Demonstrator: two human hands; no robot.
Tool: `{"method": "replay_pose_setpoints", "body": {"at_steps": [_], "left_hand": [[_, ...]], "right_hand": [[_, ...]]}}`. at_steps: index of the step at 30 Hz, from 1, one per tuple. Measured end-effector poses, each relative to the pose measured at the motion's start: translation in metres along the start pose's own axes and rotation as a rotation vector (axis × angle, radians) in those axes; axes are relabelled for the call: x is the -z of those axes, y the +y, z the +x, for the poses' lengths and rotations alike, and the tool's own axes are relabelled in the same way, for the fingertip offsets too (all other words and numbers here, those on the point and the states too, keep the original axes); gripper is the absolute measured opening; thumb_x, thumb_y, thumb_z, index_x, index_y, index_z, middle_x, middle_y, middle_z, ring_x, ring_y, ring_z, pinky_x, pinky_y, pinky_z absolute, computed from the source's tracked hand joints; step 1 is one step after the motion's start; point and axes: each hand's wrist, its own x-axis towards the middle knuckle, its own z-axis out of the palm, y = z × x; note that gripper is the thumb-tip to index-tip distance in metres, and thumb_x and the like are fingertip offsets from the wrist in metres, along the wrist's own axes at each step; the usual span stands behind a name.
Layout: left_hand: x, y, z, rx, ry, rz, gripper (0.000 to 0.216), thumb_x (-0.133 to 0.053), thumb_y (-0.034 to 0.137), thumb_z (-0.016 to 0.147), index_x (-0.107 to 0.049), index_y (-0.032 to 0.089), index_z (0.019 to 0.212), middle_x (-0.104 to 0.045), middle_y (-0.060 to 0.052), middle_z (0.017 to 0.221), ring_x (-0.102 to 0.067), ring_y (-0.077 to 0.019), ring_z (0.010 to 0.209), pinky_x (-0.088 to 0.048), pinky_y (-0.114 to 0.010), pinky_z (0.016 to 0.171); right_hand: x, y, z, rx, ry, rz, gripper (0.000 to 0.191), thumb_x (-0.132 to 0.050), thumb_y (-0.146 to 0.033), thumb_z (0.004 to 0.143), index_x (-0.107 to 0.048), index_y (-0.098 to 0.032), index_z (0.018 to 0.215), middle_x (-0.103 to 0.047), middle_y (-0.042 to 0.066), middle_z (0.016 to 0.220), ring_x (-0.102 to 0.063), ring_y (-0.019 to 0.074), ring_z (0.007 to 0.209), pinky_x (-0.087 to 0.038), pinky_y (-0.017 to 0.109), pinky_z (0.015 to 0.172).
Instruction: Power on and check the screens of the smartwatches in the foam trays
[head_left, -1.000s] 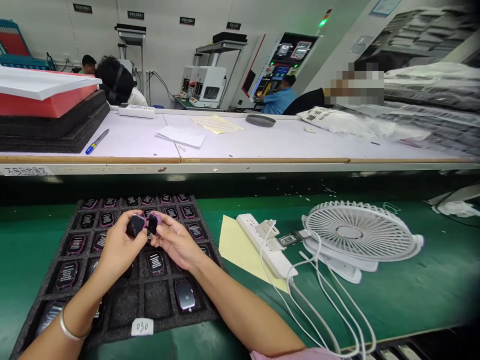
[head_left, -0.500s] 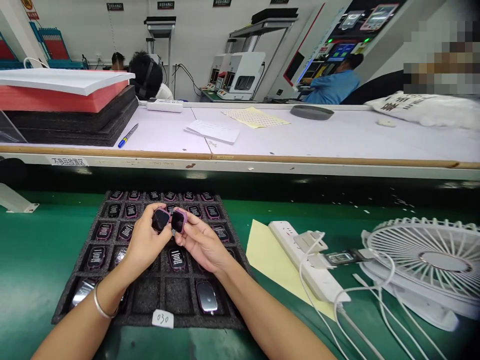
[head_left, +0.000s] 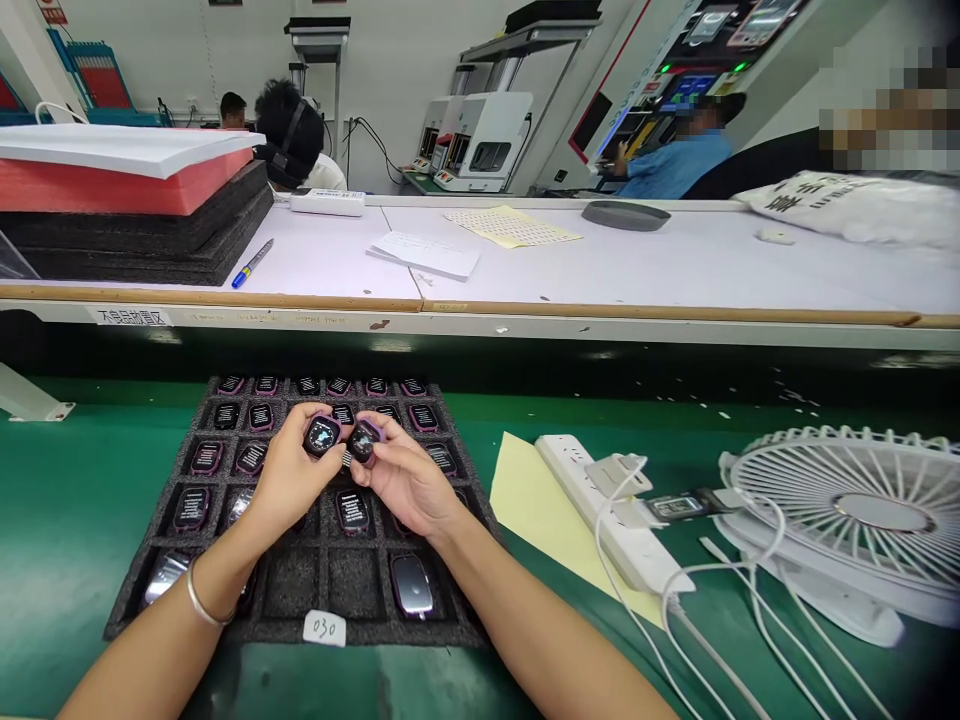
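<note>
I have left hand (head_left: pixel 289 475) pinching one watch (head_left: pixel 322 436), right hand (head_left: pixel 409 482) pinching second watch (head_left: pixel 364 441) at its 3 o'clock, just beside. Tray (head_left: pixel 292 585) beneath. Long axes unclear.

"Bright, even light across the white shelf (head_left: pixel 637 262), deep shadow right beneath!"

"And glare at seven o'clock, streaking that dark tray watch (head_left: pixel 411 582)!"

"Held watches (head_left: pixel 322 436) glow at eight, details soft!"

"Fan (head_left: pixel 885 512) stretched wide at four; blocky pixels at two, corner darkened!"
</note>
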Motion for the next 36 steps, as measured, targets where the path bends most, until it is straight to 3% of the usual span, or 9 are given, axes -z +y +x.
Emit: {"method": "replay_pose_setpoints", "body": {"at_steps": [5,10,19,25,28,36], "left_hand": [[0.0009,0.0098,0.0003,0.287,-0.135,-0.347,0.063,-0.069,0.051,0.079,-0.055,0.015,0.128,-0.069,-0.003,0.083,-0.064,-0.0130,0.056,-0.052,-0.025,0.054],[0.0031,0.0104,0.0026,0.379,-0.139,-0.509,0.045,-0.067,0.055,0.081,-0.064,0.016,0.104,-0.067,-0.001,0.073,-0.064,-0.0123,0.047,-0.054,-0.023,0.046],[0.0027,0.0112,0.0026,0.398,-0.124,-0.409,0.043,-0.072,0.052,0.074,-0.062,0.017,0.097,-0.064,0.002,0.069,-0.065,-0.0118,0.046,-0.054,-0.021,0.046],[0.0016,0.0111,0.0017,0.385,-0.170,-0.360,0.041,-0.073,0.049,0.075,-0.063,0.017,0.099,-0.064,0.002,0.076,-0.066,-0.0112,0.048,-0.055,-0.022,0.048],[0.0014,0.0110,0.0013,0.376,-0.194,-0.345,0.042,-0.075,0.050,0.074,-0.064,0.017,0.098,-0.065,0.002,0.076,-0.065,-0.0104,0.049,-0.055,-0.022,0.049],[0.0004,0.0100,0.0015,0.396,-0.168,-0.368,0.042,-0.072,0.052,0.076,-0.066,0.017,0.099,-0.066,0.001,0.074,-0.066,-0.0107,0.049,-0.056,-0.021,0.050]], "right_hand": [[0.0031,-0.0004,0.0056,0.099,0.191,-0.152,0.041,-0.084,-0.046,0.069,-0.056,-0.022,0.088,-0.066,-0.003,0.072,-0.047,0.0077,0.048,-0.031,0.022,0.046],[0.0035,-0.0007,0.0052,0.148,0.209,-0.343,0.042,-0.078,-0.055,0.074,-0.055,-0.021,0.083,-0.063,-0.005,0.068,-0.047,0.0061,0.041,-0.029,0.021,0.042],[0.0053,0.0042,0.0032,0.284,0.191,-0.632,0.025,-0.075,-0.041,0.079,-0.069,-0.020,0.091,-0.059,-0.005,0.063,-0.047,0.0069,0.042,-0.038,0.023,0.044],[0.0064,0.0043,0.0021,0.317,0.181,-0.730,0.020,-0.073,-0.032,0.080,-0.077,-0.022,0.097,-0.070,0.001,0.080,-0.049,0.0077,0.045,-0.041,0.025,0.046],[0.0043,0.0033,0.0013,0.364,0.174,-0.739,0.015,-0.074,-0.028,0.079,-0.079,-0.024,0.093,-0.073,0.003,0.087,-0.056,0.0114,0.055,-0.042,0.024,0.047],[0.0009,0.0023,0.0005,0.411,0.156,-0.744,0.005,-0.073,-0.025,0.078,-0.078,-0.024,0.081,-0.073,0.003,0.080,-0.066,0.0183,0.074,-0.049,0.027,0.056]]}}
